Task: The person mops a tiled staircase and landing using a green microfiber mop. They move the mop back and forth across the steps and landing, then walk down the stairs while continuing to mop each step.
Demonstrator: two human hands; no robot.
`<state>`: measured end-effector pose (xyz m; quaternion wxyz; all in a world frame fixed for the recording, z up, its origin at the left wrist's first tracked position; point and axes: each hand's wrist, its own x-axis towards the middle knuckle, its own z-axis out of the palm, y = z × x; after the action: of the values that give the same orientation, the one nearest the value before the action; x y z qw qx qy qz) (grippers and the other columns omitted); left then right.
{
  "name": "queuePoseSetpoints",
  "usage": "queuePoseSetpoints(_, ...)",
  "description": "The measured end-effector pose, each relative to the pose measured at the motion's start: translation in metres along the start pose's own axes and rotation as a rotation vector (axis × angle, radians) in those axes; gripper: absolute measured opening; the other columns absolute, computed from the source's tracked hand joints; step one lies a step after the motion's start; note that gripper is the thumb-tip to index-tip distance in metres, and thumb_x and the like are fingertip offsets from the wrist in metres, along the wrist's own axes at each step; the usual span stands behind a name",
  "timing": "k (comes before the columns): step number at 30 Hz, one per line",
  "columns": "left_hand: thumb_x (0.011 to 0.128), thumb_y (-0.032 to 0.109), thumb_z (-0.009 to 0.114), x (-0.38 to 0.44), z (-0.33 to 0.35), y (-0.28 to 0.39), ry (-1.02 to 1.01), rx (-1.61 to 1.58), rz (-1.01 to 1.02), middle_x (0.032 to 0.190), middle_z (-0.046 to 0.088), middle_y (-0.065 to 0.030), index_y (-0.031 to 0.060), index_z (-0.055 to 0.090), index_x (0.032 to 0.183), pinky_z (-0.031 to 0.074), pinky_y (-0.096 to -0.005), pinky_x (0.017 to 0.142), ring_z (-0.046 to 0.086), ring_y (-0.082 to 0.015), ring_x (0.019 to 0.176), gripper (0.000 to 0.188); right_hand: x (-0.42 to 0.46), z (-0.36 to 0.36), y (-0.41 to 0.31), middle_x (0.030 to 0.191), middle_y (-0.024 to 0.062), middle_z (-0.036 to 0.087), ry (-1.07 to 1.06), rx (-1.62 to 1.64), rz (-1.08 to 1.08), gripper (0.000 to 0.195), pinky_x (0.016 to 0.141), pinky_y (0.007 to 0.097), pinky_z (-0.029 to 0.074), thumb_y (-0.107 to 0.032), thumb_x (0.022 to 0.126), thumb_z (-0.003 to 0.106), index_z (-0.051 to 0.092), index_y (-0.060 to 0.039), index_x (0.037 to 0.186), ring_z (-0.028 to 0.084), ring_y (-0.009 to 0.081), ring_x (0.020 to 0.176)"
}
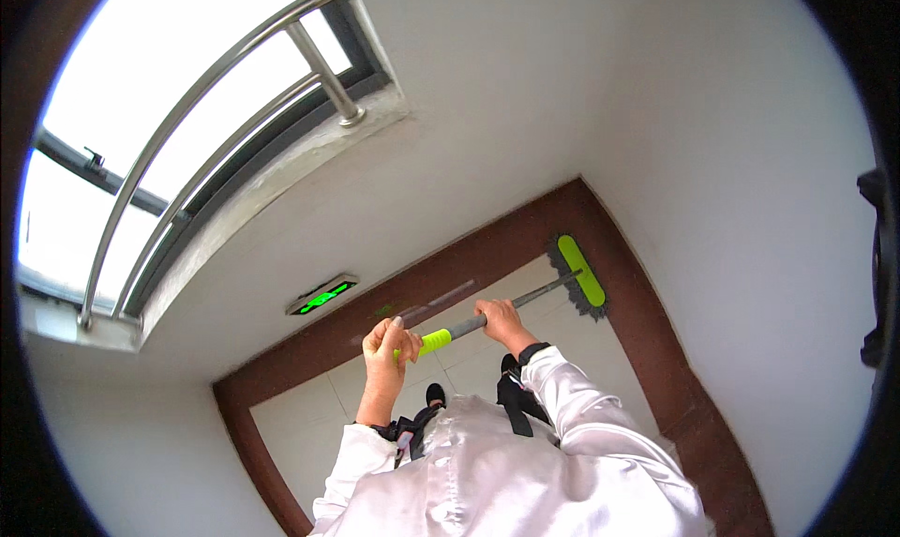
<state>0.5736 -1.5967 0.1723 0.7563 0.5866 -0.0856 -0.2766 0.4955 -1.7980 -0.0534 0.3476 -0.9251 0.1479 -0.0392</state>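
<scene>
My left hand (391,347) is closed around the lime-green grip at the near end of a mop handle (470,327). Farther along, my right hand (502,322) holds the grey part of the same handle. The handle slants up to the right and ends at a flat mop head with a lime-green plate (581,270) and grey fringe. That head lies on the floor near the corner, its fringe over light tiles and the brown border.
A brown border (520,224) frames the light floor tiles (457,368) along white walls. A lit green exit sign (323,295) is low on the wall. Metal railings (176,118) cross a bright window at upper left. My black shoes (435,395) stand on the tiles.
</scene>
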Motion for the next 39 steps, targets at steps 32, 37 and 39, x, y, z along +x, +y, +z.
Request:
queuePoseSetpoints(32, 0.098, 0.024, 0.058, -0.071, -0.158, -0.045, -0.27, 0.086, -0.259, 0.046, 0.035, 0.0008, 0.0126, 0.045, 0.069, 0.047, -0.034, 0.069, 0.038, -0.0147, 0.043, 0.034, -0.158, 0.151, -0.092, 0.088, 0.0116, 0.068, 0.29, -0.064, 0.391, 0.016, 0.086, 0.0482, 0.042, 0.0, 0.074, 0.062, 0.064, -0.0105, 0.086, 0.063, 0.0342, 0.095)
queuePoseSetpoints(37, 0.096, 0.02, 0.06, -0.105, -0.156, -0.049, -0.139, 0.176, -0.38, 0.051, 0.048, -0.0049, 0.0083, 0.048, 0.07, 0.045, -0.0323, 0.053, 0.048, -0.0166, 0.044, 0.032, -0.193, 0.164, -0.099, 0.088, 0.0104, 0.069, 0.17, -0.195, 0.492, 0.012, 0.087, 0.0483, 0.041, -0.008, 0.073, 0.065, 0.068, -0.0118, 0.085, 0.064, 0.0317, 0.093)
queuePoseSetpoints(39, 0.092, 0.023, 0.065, -0.107, -0.184, -0.019, -0.019, 0.244, -0.357, 0.056, 0.057, -0.0086, 0.008, 0.052, 0.073, 0.042, -0.0302, 0.045, 0.053, -0.0171, 0.046, 0.028, -0.185, 0.185, -0.136, 0.086, 0.0117, 0.07, 0.085, -0.239, 0.434, 0.01, 0.08, 0.0489, 0.045, -0.013, 0.073, 0.067, 0.068, -0.011, 0.082, 0.065, 0.0328, 0.089)
